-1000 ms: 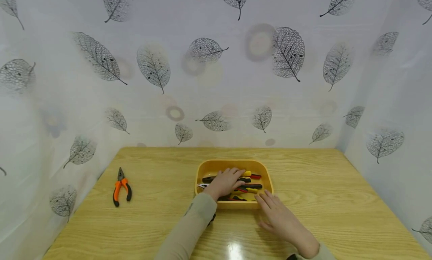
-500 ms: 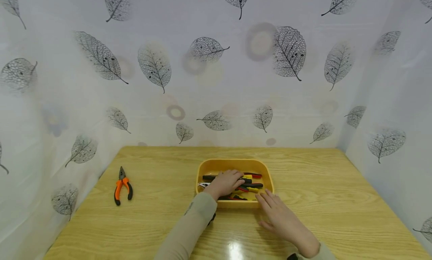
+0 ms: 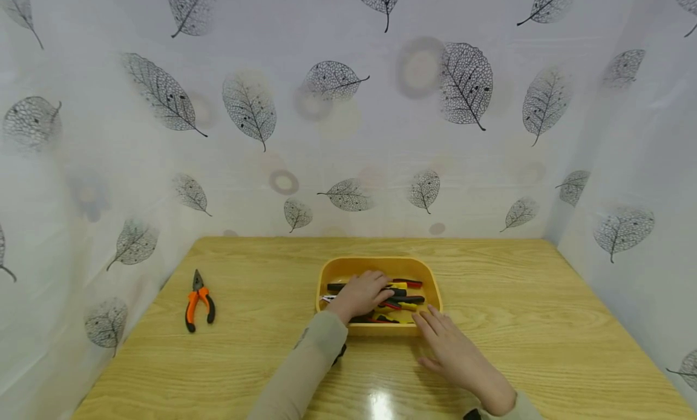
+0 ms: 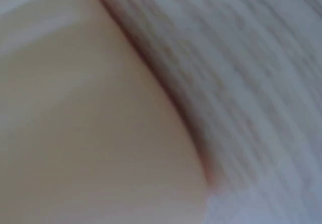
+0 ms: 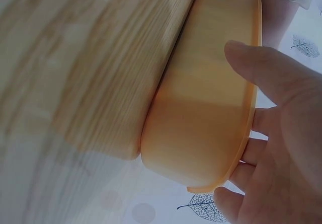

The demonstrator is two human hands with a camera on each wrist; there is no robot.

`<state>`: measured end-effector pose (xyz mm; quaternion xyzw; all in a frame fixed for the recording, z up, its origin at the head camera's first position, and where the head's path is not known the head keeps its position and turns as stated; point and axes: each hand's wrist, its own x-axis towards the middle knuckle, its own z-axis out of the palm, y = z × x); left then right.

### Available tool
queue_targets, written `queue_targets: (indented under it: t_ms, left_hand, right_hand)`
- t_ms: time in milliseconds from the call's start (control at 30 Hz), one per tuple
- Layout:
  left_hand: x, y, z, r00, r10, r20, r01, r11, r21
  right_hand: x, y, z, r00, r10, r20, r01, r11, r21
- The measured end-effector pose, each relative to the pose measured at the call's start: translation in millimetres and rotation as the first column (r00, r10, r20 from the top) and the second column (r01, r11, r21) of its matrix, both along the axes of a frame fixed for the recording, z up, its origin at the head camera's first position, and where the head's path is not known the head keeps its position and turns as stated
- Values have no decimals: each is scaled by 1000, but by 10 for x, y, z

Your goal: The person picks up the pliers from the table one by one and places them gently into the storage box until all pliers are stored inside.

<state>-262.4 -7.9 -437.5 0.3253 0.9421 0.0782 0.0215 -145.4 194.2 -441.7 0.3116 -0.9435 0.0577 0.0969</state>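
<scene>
A yellow plastic bin (image 3: 392, 330) stands on the wooden table, holding several hand tools with black, red and yellow handles. My left hand (image 3: 362, 294) reaches over its near-left side, palm down among the tools. Its fingers bend over a black handle (image 3: 399, 292); I cannot tell if they grip it. Bare metal jaws of one tool (image 3: 328, 298) show left of the hand. My right hand (image 3: 452, 353) lies at the near-right corner, fingers fairly straight along the rim. In the right wrist view, the thumb (image 5: 246, 63) sits by the bin's outer wall (image 5: 201, 98).
Orange-and-black needle-nose pliers (image 3: 198, 300) lie on the left of the table (image 3: 261, 353), handles spread. A pale leaf-printed sheet (image 3: 381, 154) encloses the back and sides. The left wrist view holds mostly the sleeve (image 4: 90, 123), blurred.
My left fingers have drawn back slightly from the yellow handle and bent more over the tools. The right hand stays at the rim, and the pliers on the left lie as before.
</scene>
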Motion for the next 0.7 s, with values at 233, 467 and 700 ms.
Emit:
queue_targets:
  t_ms: [233,467,700]
  left_hand:
    - [72,-102,159,995,-19,-95,22,999,34]
    - [127,-258,282,984,-46,-170,50,999,16]
    - [125,-471,284,984,-25,-176,36,998,60]
  right_hand:
    - [-4,-2,-6,1000,7,-14,-7,1000,-12]
    - [-5,-1,-13,999,-2,-34,1,1000,-14]
    - [2,-12,1,1000,-9,0,9,1000,-8]
